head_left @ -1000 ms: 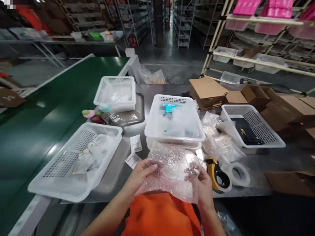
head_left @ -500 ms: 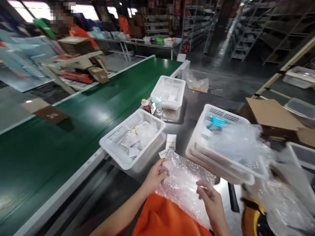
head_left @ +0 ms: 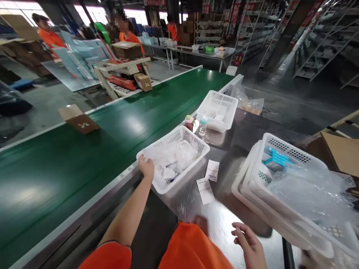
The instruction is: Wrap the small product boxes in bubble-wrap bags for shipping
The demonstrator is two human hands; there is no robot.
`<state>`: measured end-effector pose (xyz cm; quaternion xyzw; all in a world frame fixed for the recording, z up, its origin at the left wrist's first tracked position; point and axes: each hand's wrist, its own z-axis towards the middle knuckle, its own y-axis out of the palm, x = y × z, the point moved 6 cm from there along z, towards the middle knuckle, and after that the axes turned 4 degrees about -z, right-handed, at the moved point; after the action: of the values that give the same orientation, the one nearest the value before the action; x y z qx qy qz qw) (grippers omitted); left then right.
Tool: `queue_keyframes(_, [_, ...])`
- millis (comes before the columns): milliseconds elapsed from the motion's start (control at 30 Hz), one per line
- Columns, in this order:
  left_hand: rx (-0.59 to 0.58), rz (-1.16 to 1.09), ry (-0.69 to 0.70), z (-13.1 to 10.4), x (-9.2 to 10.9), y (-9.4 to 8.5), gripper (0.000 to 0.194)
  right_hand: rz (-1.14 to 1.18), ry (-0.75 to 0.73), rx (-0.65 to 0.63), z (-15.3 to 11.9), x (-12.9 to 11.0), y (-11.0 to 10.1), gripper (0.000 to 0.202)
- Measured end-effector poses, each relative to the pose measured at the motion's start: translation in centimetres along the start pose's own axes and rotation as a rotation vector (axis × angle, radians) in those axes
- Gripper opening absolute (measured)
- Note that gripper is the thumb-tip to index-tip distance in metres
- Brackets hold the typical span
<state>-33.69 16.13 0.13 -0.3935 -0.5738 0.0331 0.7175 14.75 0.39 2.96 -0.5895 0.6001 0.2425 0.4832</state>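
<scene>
At the near left corner of a white plastic basket (head_left: 157,183), my left hand (head_left: 146,167) is closed on the edge of a sheet of clear bubble wrap (head_left: 161,152). The wrap spreads over the small bagged items in the basket; exactly where the fingers meet it is partly hidden. My right hand (head_left: 249,243) hovers over the steel table (head_left: 224,218) with loosely bent fingers apart, holding nothing. Between the hands and the basket lie two white paper slips, a nearer slip (head_left: 205,190) and a farther slip (head_left: 212,170).
A green conveyor belt (head_left: 123,130) runs along the left. Behind the basket stand a pink-capped bottle (head_left: 189,123), a clear jar (head_left: 202,127) and another white basket (head_left: 230,125). Stacked baskets (head_left: 252,179) with plastic film occupy the right. Several people in orange work farther back.
The bubble wrap went from between both hands over my lap into the basket, carried by my left hand. My right hand let go of it. The view turned left.
</scene>
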Motion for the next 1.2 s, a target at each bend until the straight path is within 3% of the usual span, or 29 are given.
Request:
queue_keyframes(100, [0.032, 0.07, -0.01, -0.1, 0.8, 1.0, 0.075, -0.003, -0.004, 0.008, -0.1, 0.1, 0.2, 0.038])
queue_keyframes(167, [0.023, 0.116, 0.11, -1.8, 2.6, 1.9, 0.081, -0.009, -0.007, 0.028, -0.2, 0.3, 0.2, 0.038])
queue_keyframes(233, [-0.111, 0.168, 0.304, -4.6, 4.9, 3.9, 0.065, -0.012, -0.008, 0.074, -0.4, 0.5, -0.1, 0.037])
queue_keyframes(300, [-0.335, 0.201, 0.429, -7.6, 6.5, 6.7, 0.046, -0.007, -0.002, 0.119, -0.7, 0.6, -0.3, 0.038])
queue_keyframes(367, [-0.438, 0.217, 0.394, -9.4, 6.9, 8.6, 0.038, -0.003, 0.012, 0.124, -1.1, 0.4, -0.5, 0.039])
queue_keyframes(433, [-0.428, 0.215, 0.307, -9.5, 6.9, 9.2, 0.032, 0.008, 0.016, 0.138, -1.7, 0.1, -0.8, 0.041])
queue_keyframes(533, [-0.405, 0.126, 0.267, -7.9, 7.6, 8.0, 0.013, 0.032, -0.002, 0.191, -2.6, -0.3, -1.8, 0.041])
queue_keyframes(667, [-0.283, -0.123, 0.287, -6.5, 10.5, 2.7, 0.017, 0.092, -0.01, 0.273, -2.9, 0.4, -3.1, 0.04])
queue_keyframes(700, [-0.251, -0.246, 0.258, -7.0, 11.3, 1.0, 0.018, 0.113, -0.007, 0.263, -2.7, 0.5, -3.1, 0.04])
queue_keyframes(767, [-0.24, -0.714, 0.07, -9.2, 12.4, -1.9, 0.021, 0.147, -0.006, 0.185, -1.8, 0.3, -2.3, 0.039])
queue_keyframes(800, [-0.285, -0.925, -0.048, -10.9, 13.0, -2.7, 0.024, 0.162, -0.014, 0.135, -1.3, -0.2, -1.7, 0.039])
queue_keyframes(867, [-0.585, -1.116, -0.293, -15.1, 14.7, -2.9, 0.032, 0.219, -0.034, 0.022, -0.5, -1.8, -0.1, 0.037])
queue_keyframes(933, [-0.876, -1.112, -0.558, -19.8, 15.5, -2.8, 0.037, 0.361, -0.045, -0.115, -0.2, -4.1, 1.4, 0.042])
queue_keyframes(1000, [-1.077, -1.066, -0.696, -23.6, 15.7, -3.1, 0.04, 0.546, -0.042, -0.301, -0.5, -6.5, 2.8, 0.053])
queue_keyframes(1100, [-1.174, -1.058, -0.64, -26.6, 15.5, -3.4, 0.051, 0.682, -0.047, -0.562, -2.1, -9.2, 3.9, 0.066])
queue_keyframes(1200, [-1.103, -1.031, -0.623, -27.9, 14.2, -2.6, 0.053, 0.659, -0.071, -0.579, -3.1, -9.4, 3.7, 0.06])
